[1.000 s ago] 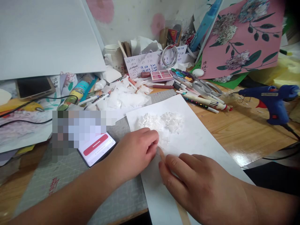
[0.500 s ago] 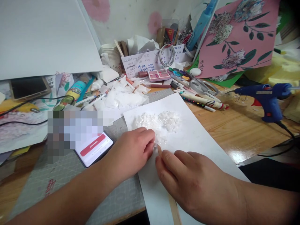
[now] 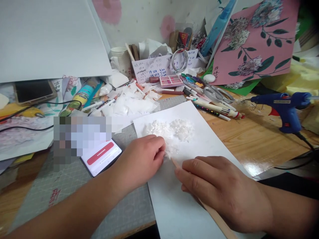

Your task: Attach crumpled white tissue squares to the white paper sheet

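Note:
My right hand (image 3: 219, 186) grips a flat, pale wooden stick (image 3: 219, 219). Its narrow tip points up-left at the lower edge of a crumpled cluster of thin white paper petals (image 3: 171, 146). Beside that cluster, my left hand (image 3: 148, 156) is closed in a pinch, its fingertips turned away, so what they hold is hidden. Two fuller round clusters of white paper petals, a left one (image 3: 158, 126) and a right one (image 3: 183, 129), lie just above on a white sheet (image 3: 211, 139). The sheet rests partly on a grey cutting mat (image 3: 129, 209).
A lit phone (image 3: 102, 159) lies left of my left hand. Loose white tissue scraps (image 3: 134, 103), pens (image 3: 214, 105) and scissors (image 3: 216, 93) crowd the back. A blue glue gun (image 3: 284, 106) stands at right, its cord trailing down. A pink flower picture (image 3: 274, 53) leans behind.
My right hand has shifted right and turned flatter, so the stick now slants more toward the lower right. My left hand stays almost where it was. The view has moved slightly.

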Tool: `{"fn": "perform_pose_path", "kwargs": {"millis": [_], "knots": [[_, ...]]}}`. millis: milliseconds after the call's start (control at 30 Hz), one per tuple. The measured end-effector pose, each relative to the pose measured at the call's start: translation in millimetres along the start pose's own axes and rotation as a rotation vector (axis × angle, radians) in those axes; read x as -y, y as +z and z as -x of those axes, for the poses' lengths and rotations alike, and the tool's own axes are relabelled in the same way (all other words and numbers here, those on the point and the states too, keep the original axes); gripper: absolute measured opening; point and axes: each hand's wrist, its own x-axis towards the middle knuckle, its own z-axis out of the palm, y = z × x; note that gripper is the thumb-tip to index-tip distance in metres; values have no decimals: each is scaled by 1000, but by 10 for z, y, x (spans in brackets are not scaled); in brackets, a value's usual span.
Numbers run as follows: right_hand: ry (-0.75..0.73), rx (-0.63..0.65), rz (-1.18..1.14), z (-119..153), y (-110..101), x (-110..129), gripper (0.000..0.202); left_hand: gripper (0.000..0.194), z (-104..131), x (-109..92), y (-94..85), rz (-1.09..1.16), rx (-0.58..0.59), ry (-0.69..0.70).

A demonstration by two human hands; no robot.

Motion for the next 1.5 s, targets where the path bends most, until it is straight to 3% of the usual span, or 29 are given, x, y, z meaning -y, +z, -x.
{"fn": "perform_pose_path", "kwargs": {"millis": [200,433,600,667,800,900,1000,1133,1267,1500], "knots": [[1,95,23,-84,44,-38,20,14,5,-16,-30,45,8,-15],[113,72,-122,-146,8,-64,22,11,27,-19,-54,81,27,-54],[193,-156,-476,-159,-101,-202,15,8,-1,-20,-58,50,54,-47],[289,-271,-634,-151,-188,-295,13,12,-12,-5,-42,40,48,-34],[426,-481,-830,-169,-399,-500,26,16,9,20,-8,36,13,-12],[384,-325,-788,-341,-506,-661,39,9,65,-13,-29,20,-55,12],[426,-135,-600,-719,-473,-813,43,4,147,-103,-70,5,-140,68],[438,16,-327,-1368,-204,-969,18,2,249,-211,-77,-37,-232,269],[410,204,-106,-1878,134,-1058,19,4,263,-210,-37,-138,-340,404],[499,273,26,-2177,430,-1056,24,10,183,-157,26,-222,-401,468]]}}
